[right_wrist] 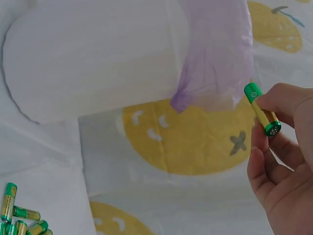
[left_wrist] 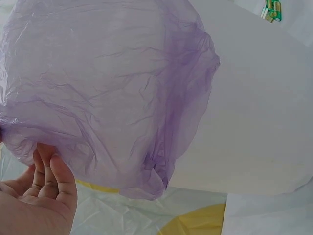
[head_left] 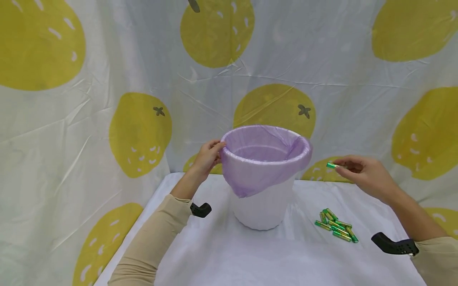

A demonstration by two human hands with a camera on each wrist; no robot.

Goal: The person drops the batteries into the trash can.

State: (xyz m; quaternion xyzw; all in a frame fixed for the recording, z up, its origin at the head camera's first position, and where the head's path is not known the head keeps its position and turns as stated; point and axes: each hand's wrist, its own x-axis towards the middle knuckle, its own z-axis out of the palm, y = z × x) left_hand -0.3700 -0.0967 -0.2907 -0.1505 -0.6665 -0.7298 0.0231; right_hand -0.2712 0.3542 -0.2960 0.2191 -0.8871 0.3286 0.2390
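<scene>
A white bin (head_left: 262, 210) stands upright, lined with a thin purple bag (head_left: 250, 178) folded down over its rim. My left hand (head_left: 205, 162) holds the rim at the left side, thumb on top; in the left wrist view its curled fingers (left_wrist: 63, 178) lie beneath the bag's edge. To the right of the bin, my right hand (head_left: 370, 176) is raised above the table. Between thumb and fingers it pinches a green and gold battery (right_wrist: 264, 111), held apart from the bin. Below that hand lies a loose pile of several similar batteries (head_left: 336, 227).
White cloth covers the table (head_left: 222, 258) under the bin and the batteries. Close behind hangs a pale curtain (head_left: 200, 91) printed with big yellow fruit, which also runs along the left side. Black wrist cameras (head_left: 395, 244) stick out from both forearms.
</scene>
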